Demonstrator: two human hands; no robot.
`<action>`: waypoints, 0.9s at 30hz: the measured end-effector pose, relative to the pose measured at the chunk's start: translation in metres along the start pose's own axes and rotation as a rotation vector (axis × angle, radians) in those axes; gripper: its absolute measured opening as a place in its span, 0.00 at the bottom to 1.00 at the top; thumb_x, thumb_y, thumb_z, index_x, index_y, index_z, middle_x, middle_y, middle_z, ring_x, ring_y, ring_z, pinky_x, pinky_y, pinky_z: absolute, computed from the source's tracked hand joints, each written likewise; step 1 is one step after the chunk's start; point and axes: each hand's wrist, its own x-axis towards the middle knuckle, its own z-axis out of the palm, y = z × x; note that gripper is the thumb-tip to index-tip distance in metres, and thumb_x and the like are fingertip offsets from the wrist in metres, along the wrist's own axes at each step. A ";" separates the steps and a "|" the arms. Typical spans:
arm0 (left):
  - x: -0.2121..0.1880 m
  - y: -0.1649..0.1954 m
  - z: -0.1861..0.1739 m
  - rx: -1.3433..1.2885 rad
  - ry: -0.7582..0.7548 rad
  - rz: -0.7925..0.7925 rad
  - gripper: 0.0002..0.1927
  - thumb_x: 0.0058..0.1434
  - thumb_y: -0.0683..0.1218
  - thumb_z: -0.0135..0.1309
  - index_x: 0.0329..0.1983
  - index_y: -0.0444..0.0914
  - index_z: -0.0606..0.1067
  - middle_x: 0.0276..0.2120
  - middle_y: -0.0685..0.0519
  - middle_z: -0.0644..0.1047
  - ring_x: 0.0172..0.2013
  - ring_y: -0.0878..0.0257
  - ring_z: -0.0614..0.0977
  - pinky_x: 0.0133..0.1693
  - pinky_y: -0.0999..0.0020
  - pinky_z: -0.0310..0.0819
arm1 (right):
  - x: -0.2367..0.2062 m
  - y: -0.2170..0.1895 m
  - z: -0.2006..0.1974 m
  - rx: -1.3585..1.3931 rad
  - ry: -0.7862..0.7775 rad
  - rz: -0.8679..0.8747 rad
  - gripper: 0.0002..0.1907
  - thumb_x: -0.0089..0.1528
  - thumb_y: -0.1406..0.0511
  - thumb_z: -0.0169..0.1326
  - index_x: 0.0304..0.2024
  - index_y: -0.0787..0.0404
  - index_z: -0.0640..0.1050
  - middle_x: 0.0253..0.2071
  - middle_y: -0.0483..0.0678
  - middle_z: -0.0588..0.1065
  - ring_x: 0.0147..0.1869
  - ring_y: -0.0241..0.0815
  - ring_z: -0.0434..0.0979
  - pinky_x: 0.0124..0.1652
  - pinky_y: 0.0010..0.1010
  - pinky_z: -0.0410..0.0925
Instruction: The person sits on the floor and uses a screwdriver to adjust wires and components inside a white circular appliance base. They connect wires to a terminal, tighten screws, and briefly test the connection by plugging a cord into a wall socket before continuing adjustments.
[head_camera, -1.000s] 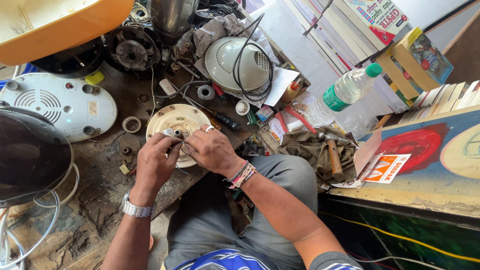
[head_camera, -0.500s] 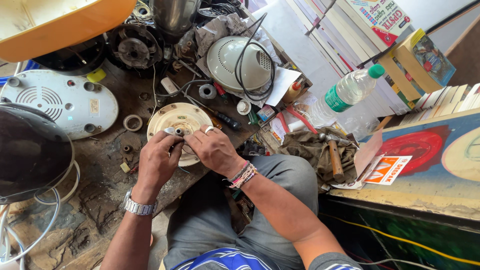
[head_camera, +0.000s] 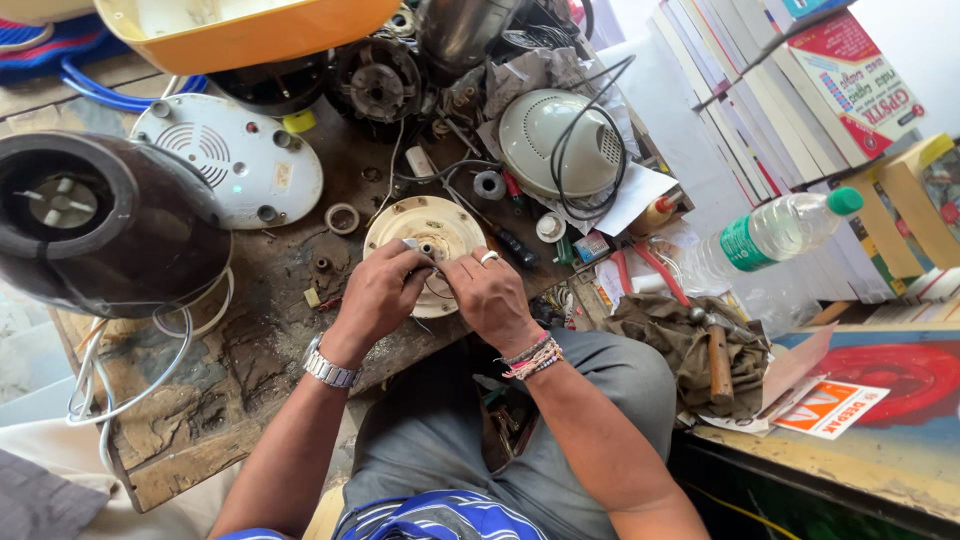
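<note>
A round cream appliance base (head_camera: 437, 232) is seen lying flat on the worn wooden workbench (head_camera: 250, 370), near its front edge, between a white vented housing (head_camera: 232, 172) to the left and a grey-green domed cover (head_camera: 560, 142) wrapped by a black cable to the right. Both hands are met over its near half: the left hand (head_camera: 375, 297) is curled with fingertips pinched on a small part at the base's centre, the right hand (head_camera: 492, 299), ringed, is closed close beside it, fingertips touching the same spot. A dark blender jar (head_camera: 100, 225) is noted at far left, a clear plastic bottle (head_camera: 768, 237) well apart to the right.
</note>
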 end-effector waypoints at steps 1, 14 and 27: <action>0.001 0.000 0.000 -0.004 -0.007 0.011 0.06 0.60 0.42 0.60 0.40 0.37 0.81 0.37 0.49 0.78 0.38 0.50 0.81 0.40 0.58 0.77 | 0.000 0.001 0.001 -0.006 0.003 -0.009 0.08 0.66 0.65 0.52 0.45 0.60 0.79 0.34 0.48 0.77 0.40 0.50 0.79 0.43 0.37 0.72; -0.002 -0.002 0.000 0.007 0.012 0.031 0.06 0.59 0.42 0.60 0.39 0.37 0.80 0.38 0.49 0.78 0.38 0.50 0.82 0.39 0.58 0.77 | 0.001 0.002 0.006 0.153 -0.045 0.146 0.16 0.62 0.59 0.62 0.45 0.63 0.81 0.33 0.53 0.80 0.35 0.52 0.80 0.36 0.39 0.71; -0.006 0.001 -0.004 0.024 0.000 0.019 0.06 0.60 0.43 0.61 0.39 0.37 0.80 0.37 0.49 0.78 0.38 0.51 0.81 0.39 0.59 0.76 | 0.000 0.002 0.010 0.304 -0.127 0.218 0.07 0.65 0.65 0.56 0.42 0.62 0.80 0.35 0.52 0.81 0.38 0.52 0.82 0.40 0.40 0.73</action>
